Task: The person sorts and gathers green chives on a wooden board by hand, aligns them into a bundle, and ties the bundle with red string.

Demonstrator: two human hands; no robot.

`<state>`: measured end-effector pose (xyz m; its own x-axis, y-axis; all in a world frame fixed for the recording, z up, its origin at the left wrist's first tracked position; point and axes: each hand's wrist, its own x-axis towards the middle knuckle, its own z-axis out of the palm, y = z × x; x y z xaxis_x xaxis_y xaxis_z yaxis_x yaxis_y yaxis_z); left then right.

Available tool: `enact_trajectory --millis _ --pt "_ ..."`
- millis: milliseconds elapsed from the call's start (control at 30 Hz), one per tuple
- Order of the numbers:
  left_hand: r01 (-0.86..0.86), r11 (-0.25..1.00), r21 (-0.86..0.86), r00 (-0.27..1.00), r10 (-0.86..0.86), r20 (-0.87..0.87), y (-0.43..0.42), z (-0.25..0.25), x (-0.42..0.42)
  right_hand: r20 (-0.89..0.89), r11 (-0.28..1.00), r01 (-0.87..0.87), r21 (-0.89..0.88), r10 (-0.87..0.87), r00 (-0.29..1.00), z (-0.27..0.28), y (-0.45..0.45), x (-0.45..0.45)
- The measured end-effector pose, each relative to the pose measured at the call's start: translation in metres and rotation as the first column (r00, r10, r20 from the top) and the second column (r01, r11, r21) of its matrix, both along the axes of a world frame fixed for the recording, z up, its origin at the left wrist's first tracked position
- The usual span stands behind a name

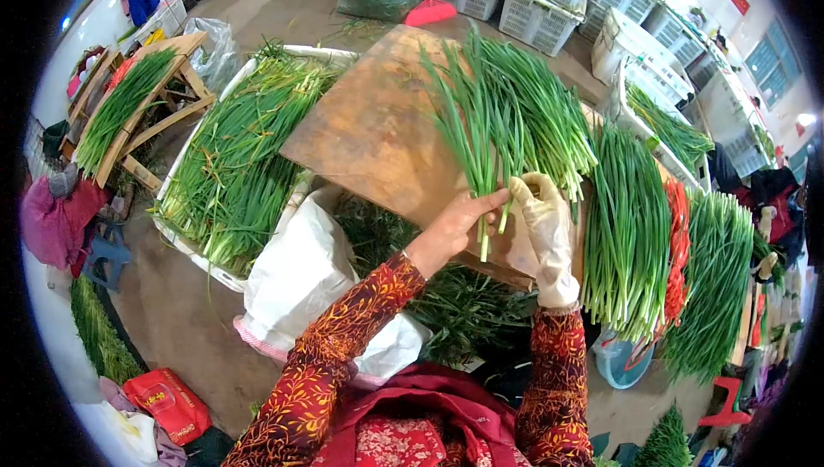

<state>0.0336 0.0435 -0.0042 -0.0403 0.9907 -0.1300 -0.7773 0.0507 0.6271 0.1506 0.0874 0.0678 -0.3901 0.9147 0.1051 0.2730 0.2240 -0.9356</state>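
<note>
My bare left hand [459, 228] is closed round the white stem ends of a small bunch of green chives [472, 128], held over the wooden board [369, 136]. My right hand [545, 231], in a pale glove, is at the same stems, its thumb and forefinger curled together beside them; what they pinch is too small to tell. A larger pile of chives [536, 106] lies on the board just behind. Right of my gloved hand are a thick row of chives [627, 235], red ties [678, 252] and another row of chives [711, 278].
A white crate [206, 271] full of chives stands left of the board, with a white sack [296, 274] before it. Dark leaf scraps lie below the board. A blue bucket [622, 364] is at lower right; stacked crates [536, 21] and a red dustpan [431, 12] are behind.
</note>
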Motion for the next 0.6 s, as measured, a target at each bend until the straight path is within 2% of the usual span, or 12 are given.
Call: enact_trajectory --millis 67,100,133,233,267,333,400,467,500,533,567,600 --pt "0.038 0.997 -0.073 0.999 -0.038 -0.011 -0.004 0.001 -0.002 0.030 0.999 -0.022 0.025 0.021 0.999 -0.007 0.007 -0.003" --pt "0.035 0.997 -0.072 0.999 -0.036 -0.013 -0.005 0.000 -0.003 -0.137 0.989 -0.051 -0.140 0.032 0.990 -0.007 0.005 -0.005" --pt "0.017 0.997 -0.069 0.999 -0.014 0.045 -0.005 -0.002 -0.005 -0.139 0.989 -0.055 -0.138 0.036 0.990 -0.005 0.004 -0.005" --pt "-0.052 0.995 -0.081 0.988 0.063 0.144 -0.006 -0.003 -0.013 -0.350 0.974 -0.120 -0.194 0.045 0.936 -0.007 0.002 -0.001" --pt "-0.097 0.991 -0.095 0.977 0.114 0.183 -0.005 -0.002 -0.017 -0.350 0.974 -0.122 -0.193 0.048 0.935 -0.007 -0.006 0.000" --pt "-0.071 0.995 -0.074 0.973 0.085 0.215 -0.007 0.001 -0.028 -0.332 0.995 -0.101 0.005 0.097 0.938 0.007 -0.033 0.001" --pt "-0.084 0.993 -0.083 0.983 0.096 0.157 -0.006 0.001 -0.044 -0.458 0.962 -0.269 -0.042 0.221 0.861 -0.011 -0.054 0.016" --pt "-0.191 0.982 -0.010 0.973 0.191 0.129 -0.008 -0.001 -0.063 -0.323 0.695 -0.669 -0.265 0.590 0.740 -0.014 -0.083 0.042" --pt "-0.185 0.983 -0.006 0.974 0.184 0.131 -0.010 0.000 -0.071 -0.018 0.543 -0.758 -0.360 0.809 0.588 -0.009 -0.089 0.042" --pt "-0.172 0.985 -0.007 0.976 0.171 0.131 -0.014 0.001 -0.076 0.251 0.400 -0.771 -0.495 0.916 0.314 -0.002 -0.096 0.040" --pt "-0.165 0.986 -0.018 0.978 0.166 0.125 -0.019 0.002 -0.078 0.543 0.450 -0.732 -0.512 0.830 0.130 0.008 -0.095 0.034" --pt "-0.147 0.989 -0.021 0.985 0.148 0.088 -0.023 0.003 -0.079 0.633 0.630 -0.647 -0.430 0.721 0.282 0.016 -0.088 0.031"
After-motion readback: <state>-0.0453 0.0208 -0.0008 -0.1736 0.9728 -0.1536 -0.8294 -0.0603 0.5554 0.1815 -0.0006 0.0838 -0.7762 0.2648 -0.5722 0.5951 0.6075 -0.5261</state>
